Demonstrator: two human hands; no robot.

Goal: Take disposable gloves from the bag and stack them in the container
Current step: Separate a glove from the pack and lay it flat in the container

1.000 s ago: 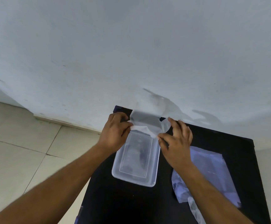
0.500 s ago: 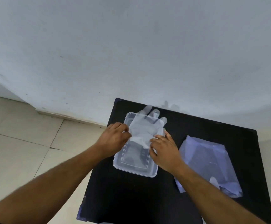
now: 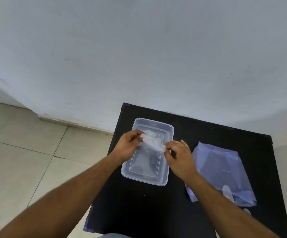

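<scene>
A clear rectangular plastic container (image 3: 166,182) stands on the black table (image 3: 182,208). Over its middle, a thin translucent disposable glove (image 3: 153,142) is folded into a narrow strip and stretched between both hands. My left hand (image 3: 130,146) pinches its left end above the container's left rim. My right hand (image 3: 178,156) pinches its right end at the container's right rim. To the right lies the bluish plastic bag (image 3: 221,170), flat on the table, with a glove fingertip (image 3: 227,191) poking out of its near opening.
The table stands against a white wall (image 3: 156,57), its far edge touching it. Tiled floor (image 3: 27,160) lies to the left, beyond the table's left edge. Both forearms reach in from the bottom of the view.
The glove was held up spread open, then lowered onto the container; now it is folded into a narrow strip between both hands. The view has tilted down and shows more of the table.
</scene>
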